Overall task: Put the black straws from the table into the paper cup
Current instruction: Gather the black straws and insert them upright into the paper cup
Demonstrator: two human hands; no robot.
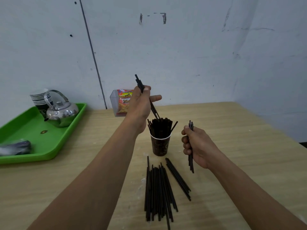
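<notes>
My left hand (141, 105) pinches a few black straws (139, 83) tip-down at the crammed paper cup (160, 147), so I'd aim for a gap and slide gently, loose pile (156, 191) lying just in front, my right hand (199, 146) fisted round another bunch (191, 126).

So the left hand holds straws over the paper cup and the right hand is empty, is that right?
Not quite. In the head view the right hand grips a small bundle of straws; the left hand does hold straws over the paper cup.
</notes>
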